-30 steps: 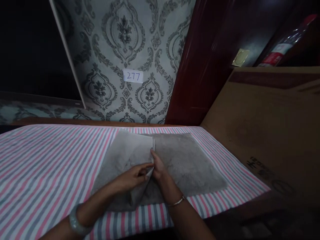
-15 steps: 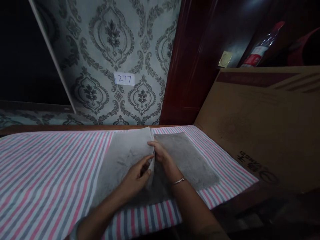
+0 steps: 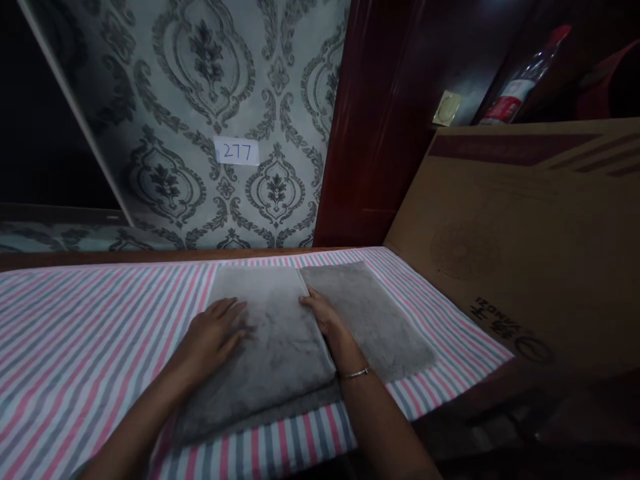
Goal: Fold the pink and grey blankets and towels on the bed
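Note:
A grey plush cloth (image 3: pixel 280 333) lies partly folded, its left portion doubled over into a thicker layer. Its single-layer part (image 3: pixel 377 313) spreads flat to the right. My left hand (image 3: pixel 213 337) rests on the left side of the folded layer, fingers spread and holding nothing. At the folded part's right edge, my right hand (image 3: pixel 327 317) grips the cloth, with a digit laid over the top. Part of that hand's grip is hidden by the hand itself. A thin bracelet (image 3: pixel 356 373) circles my right wrist.
A striped tablecloth (image 3: pixel 100 333) covers the table. To the right stands a large cardboard box (image 3: pixel 545 220), with a red-capped plastic bottle (image 3: pixel 520 87) behind it. Patterned wallpaper carries a "277" label (image 3: pixel 237 151); a dark screen (image 3: pixel 45 133) is at the left.
My left hand has moved left from the cloth's middle edge and its fingers have spread. The folded layer's edge, raised before, now lies flatter. My right hand stays at that edge.

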`<state>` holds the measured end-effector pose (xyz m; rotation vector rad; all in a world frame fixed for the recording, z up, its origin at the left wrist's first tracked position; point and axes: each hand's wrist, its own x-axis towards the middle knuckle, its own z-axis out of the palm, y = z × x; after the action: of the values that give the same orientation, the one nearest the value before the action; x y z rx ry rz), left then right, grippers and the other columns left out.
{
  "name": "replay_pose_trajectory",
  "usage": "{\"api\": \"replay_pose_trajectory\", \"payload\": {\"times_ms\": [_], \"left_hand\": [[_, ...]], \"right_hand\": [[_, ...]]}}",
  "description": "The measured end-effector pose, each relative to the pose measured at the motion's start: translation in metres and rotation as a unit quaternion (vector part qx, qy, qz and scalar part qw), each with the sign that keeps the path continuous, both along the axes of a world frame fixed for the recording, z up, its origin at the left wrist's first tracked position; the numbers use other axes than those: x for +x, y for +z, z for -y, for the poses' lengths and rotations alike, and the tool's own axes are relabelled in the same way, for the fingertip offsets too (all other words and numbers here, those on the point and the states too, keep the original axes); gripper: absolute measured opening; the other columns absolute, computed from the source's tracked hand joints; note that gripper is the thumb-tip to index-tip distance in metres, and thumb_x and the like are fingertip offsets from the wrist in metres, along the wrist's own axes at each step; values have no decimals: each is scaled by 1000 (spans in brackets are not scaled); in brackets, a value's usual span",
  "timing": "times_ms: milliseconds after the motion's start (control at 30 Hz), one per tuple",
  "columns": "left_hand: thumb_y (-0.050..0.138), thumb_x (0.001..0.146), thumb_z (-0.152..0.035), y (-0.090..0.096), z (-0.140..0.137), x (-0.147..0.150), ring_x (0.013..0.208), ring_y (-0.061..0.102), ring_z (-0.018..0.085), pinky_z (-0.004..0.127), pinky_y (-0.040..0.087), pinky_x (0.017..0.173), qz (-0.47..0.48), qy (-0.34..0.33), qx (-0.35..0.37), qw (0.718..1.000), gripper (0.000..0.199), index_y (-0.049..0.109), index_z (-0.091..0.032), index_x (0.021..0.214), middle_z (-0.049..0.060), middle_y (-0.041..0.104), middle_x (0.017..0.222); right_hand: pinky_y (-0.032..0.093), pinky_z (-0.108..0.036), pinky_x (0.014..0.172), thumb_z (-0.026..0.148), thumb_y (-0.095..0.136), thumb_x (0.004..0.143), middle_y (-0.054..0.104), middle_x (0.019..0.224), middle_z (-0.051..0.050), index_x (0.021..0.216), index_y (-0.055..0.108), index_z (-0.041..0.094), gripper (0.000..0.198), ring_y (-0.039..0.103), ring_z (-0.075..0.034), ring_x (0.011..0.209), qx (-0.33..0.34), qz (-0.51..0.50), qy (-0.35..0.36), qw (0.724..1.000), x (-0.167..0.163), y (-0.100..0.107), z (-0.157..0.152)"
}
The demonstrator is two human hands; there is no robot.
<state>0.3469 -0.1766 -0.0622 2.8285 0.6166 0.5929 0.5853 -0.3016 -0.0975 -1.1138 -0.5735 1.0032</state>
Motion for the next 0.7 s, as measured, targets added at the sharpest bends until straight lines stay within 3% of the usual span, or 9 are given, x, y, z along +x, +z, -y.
{"api": "replay_pose_trajectory", "payload": {"times_ms": [100, 233, 433, 700], "left_hand": [[52, 86, -49, -21, -10, -8, 143, 38, 39, 60, 40, 109, -73, 24, 38, 996, 61, 56, -22, 140, 14, 45, 153], [43, 92, -48, -41, -2, -12, 147, 30, 37, 65, 30, 114, -103, 26, 49, 993, 57, 51, -27, 145, 10, 41, 156], [46, 92, -47, -45, -4, -16, 143, 40, 34, 64, 34, 112, -48, -3, 51, 998, 54, 55, -28, 141, 11, 48, 151], [46, 91, -48, -51, -17, -23, 133, 53, 31, 55, 43, 111, 61, 2, -5, 998, 44, 69, -26, 120, 8, 59, 142]], "right_hand": [[55, -38, 77, 20, 55, 63, 75, 93, -2, 124, 60, 18, 61, 68, -24, 80, -23, 64, -12, 998, 3, -1, 2], [51, -38, 90, 21, 54, 66, 74, 100, -1, 122, 65, 20, 57, 66, -23, 92, -36, 189, -34, 981, 6, -1, 7], [48, -37, 97, 17, 51, 67, 73, 111, -2, 120, 67, 19, 55, 64, -23, 103, -60, 296, -61, 951, 10, -1, 7], [44, -40, 105, 13, 54, 73, 69, 125, -11, 134, 60, 17, 61, 62, -28, 115, -168, 438, -112, 876, 9, 1, 12]]}}
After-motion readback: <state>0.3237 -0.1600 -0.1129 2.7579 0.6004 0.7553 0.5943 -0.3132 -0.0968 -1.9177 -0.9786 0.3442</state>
